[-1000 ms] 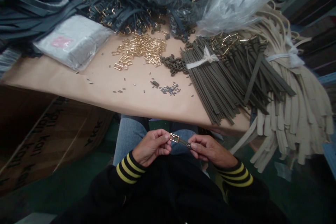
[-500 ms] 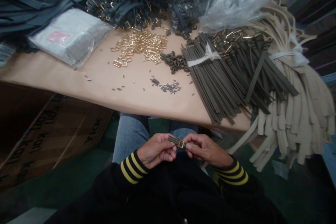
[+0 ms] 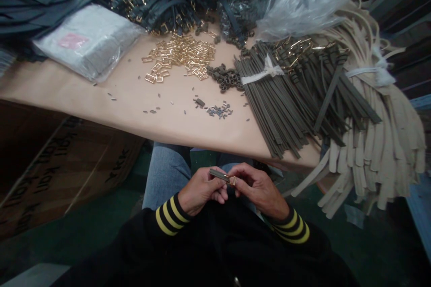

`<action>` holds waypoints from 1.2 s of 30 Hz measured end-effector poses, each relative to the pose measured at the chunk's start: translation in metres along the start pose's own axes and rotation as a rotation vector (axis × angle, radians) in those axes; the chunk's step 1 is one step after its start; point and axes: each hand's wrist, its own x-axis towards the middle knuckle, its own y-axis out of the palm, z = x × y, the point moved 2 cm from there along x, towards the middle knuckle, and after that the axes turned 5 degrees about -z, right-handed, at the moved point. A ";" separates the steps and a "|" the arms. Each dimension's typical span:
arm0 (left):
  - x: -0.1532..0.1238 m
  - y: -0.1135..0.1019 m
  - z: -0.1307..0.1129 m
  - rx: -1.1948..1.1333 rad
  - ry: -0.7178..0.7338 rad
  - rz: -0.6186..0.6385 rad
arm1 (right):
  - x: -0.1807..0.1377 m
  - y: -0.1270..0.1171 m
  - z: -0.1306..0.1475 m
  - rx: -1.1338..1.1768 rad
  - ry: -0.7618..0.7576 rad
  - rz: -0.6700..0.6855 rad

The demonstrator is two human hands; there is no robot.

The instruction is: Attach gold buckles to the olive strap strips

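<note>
Above my lap, my left hand (image 3: 204,188) pinches an olive strap (image 3: 218,174) between thumb and fingers. A small gold buckle (image 3: 231,180) sits at the strap's right end, and my right hand (image 3: 258,188) grips it with thumb and forefinger. The fingers partly cover the buckle and the strap. On the table ahead lie loose gold buckles (image 3: 182,56), a heap of olive strap loops (image 3: 224,77) and small metal pins (image 3: 219,111).
A tied bundle of olive straps (image 3: 272,103) lies right of the loops, with beige straps (image 3: 380,157) hanging over the table edge. At the left are a plastic-wrapped packet (image 3: 89,42) and dark straps (image 3: 37,9). A cardboard box (image 3: 97,166) stands below the table.
My right hand has moved slightly left and closed over the buckle, which now shows less. The strap has turned more edge-on in my left hand.
</note>
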 end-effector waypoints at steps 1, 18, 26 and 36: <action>-0.001 0.000 -0.001 0.001 0.019 0.002 | 0.000 0.000 -0.001 0.003 -0.008 -0.021; -0.001 -0.001 -0.003 0.140 0.197 -0.121 | 0.002 -0.001 0.001 -0.233 -0.054 -0.050; 0.001 0.000 -0.005 0.379 0.320 -0.187 | 0.001 0.003 0.012 -0.289 -0.098 -0.073; -0.010 0.001 -0.007 1.082 0.992 -0.183 | 0.009 0.003 -0.012 0.330 0.285 0.086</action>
